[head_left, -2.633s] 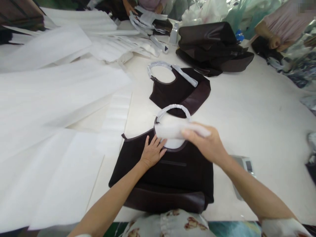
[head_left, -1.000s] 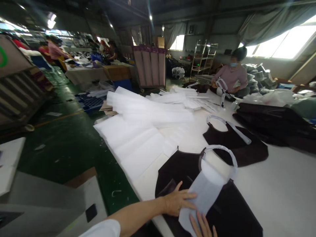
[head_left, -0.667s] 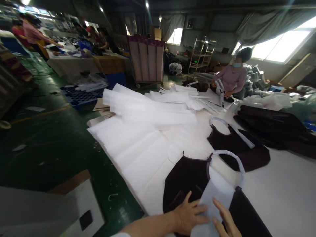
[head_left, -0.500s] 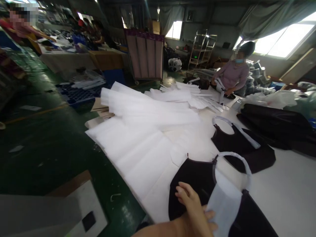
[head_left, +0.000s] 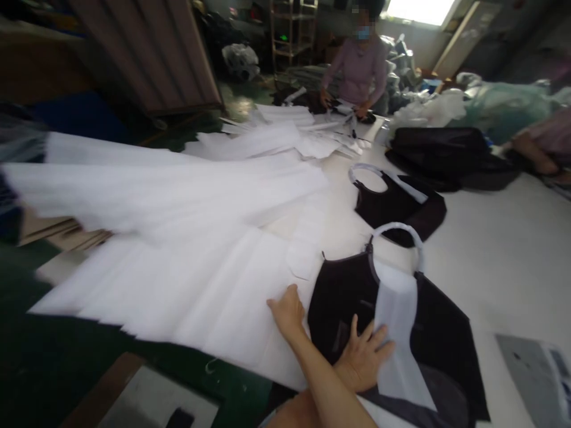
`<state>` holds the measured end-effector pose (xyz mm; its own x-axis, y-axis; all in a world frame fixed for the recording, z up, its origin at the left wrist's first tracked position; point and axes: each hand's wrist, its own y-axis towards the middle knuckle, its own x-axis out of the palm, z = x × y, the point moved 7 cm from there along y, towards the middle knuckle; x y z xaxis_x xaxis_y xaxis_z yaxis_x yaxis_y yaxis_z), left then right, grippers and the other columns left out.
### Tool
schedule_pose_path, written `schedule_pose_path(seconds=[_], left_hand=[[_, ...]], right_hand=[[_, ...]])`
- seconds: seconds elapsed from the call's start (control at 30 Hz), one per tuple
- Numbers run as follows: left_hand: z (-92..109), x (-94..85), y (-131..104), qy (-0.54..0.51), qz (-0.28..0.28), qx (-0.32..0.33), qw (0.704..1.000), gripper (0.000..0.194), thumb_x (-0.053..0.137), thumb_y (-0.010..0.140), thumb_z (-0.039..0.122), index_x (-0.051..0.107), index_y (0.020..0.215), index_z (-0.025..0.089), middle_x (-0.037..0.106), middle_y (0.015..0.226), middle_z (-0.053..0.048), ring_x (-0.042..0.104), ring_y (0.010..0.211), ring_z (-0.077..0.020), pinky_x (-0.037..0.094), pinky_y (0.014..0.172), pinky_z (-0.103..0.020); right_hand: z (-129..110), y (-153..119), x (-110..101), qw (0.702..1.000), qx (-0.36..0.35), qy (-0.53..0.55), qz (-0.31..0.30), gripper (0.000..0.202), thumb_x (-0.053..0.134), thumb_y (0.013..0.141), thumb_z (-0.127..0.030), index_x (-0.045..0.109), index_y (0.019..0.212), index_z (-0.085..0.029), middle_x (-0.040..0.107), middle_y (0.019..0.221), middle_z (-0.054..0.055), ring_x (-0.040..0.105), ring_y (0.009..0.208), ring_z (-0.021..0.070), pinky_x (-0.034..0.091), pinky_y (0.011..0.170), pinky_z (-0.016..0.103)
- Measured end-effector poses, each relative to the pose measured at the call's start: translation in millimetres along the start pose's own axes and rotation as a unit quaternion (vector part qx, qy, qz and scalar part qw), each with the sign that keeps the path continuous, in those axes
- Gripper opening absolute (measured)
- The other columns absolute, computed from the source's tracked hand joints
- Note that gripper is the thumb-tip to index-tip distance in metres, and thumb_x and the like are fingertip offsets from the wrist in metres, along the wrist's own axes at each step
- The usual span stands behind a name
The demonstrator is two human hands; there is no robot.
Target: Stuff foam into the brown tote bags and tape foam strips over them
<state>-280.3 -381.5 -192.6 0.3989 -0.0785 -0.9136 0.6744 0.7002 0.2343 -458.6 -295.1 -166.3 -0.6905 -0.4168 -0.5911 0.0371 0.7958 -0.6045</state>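
My arms are crossed. My left hand (head_left: 364, 358) lies flat with spread fingers on a black bag (head_left: 341, 291) and the edge of a pale strip (head_left: 395, 309) laid down its middle. The bag's raised handle (head_left: 420, 244) has a white wrap. My right hand (head_left: 289, 309) reaches across to the left, over the near white sheets (head_left: 214, 285), its thumb apart from its index finger; nothing shows held in it. A second black bag (head_left: 397, 208) with a wrapped handle lies behind the first.
More white sheets (head_left: 272, 139) are heaped farther back. Across the table (head_left: 513, 255), a masked person (head_left: 359, 65) handles items. Dark bags (head_left: 441, 157) lie at the back right, near another person's arm (head_left: 537, 148). A grey plastic piece (head_left: 530, 371) lies at the right.
The view has turned right and down. My right hand has moved left off the bag onto the sheets. My left hand has come out from behind it and spread on the bag and strip.
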Motion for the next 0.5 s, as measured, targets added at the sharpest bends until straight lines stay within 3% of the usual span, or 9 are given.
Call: schedule_pose_path(seconds=[0.13, 0.23, 0.37, 0.5], left_hand=[[-6, 6.9, 4, -0.019, -0.009, 0.0, 1.0, 0.047, 0.039, 0.102, 0.036, 0.044, 0.148, 0.032, 0.041, 0.158, -0.004, 0.034, 0.142, -0.0302, 0.015, 0.119, -0.067], [-9, 9.2, 9, -0.023, -0.008, -0.006, 1.0, 0.046, 0.041, 0.101, 0.039, 0.047, 0.146, 0.033, 0.044, 0.156, -0.005, 0.038, 0.139, -0.0316, 0.015, 0.118, -0.069], [-9, 7.1, 9, -0.007, -0.001, 0.0, 1.0, 0.045, 0.044, 0.1, 0.04, 0.05, 0.145, 0.034, 0.046, 0.154, -0.006, 0.041, 0.137, -0.0325, 0.013, 0.118, -0.069], [-9, 5.0, 8, 0.006, 0.011, 0.007, 1.0, 0.045, 0.045, 0.099, 0.041, 0.051, 0.143, 0.035, 0.048, 0.153, -0.005, 0.042, 0.136, -0.0322, 0.012, 0.118, -0.07]], right_hand=[[-3, 12, 9, 0.999, 0.03, 0.039, 0.012, 0.052, 0.067, 0.081, -0.02, 0.049, 0.128, -0.008, 0.065, 0.127, 0.021, 0.064, 0.117, 0.0344, 0.047, 0.099, 0.044], [-3, 23, 10, 0.994, 0.056, 0.09, 0.017, 0.055, 0.076, 0.076, -0.032, 0.055, 0.121, -0.009, 0.067, 0.123, 0.021, 0.065, 0.114, 0.0348, 0.048, 0.099, 0.045], [-10, 25, 12, 0.988, 0.07, 0.133, 0.015, 0.077, 0.083, 0.069, -0.046, 0.053, 0.127, -0.006, 0.063, 0.129, 0.022, 0.061, 0.121, 0.0352, 0.046, 0.103, 0.047], [-22, 27, 13, 0.994, 0.05, 0.094, 0.029, 0.055, 0.074, 0.078, -0.022, 0.054, 0.128, -0.007, 0.062, 0.13, 0.023, 0.061, 0.122, 0.0328, 0.046, 0.102, 0.048]])
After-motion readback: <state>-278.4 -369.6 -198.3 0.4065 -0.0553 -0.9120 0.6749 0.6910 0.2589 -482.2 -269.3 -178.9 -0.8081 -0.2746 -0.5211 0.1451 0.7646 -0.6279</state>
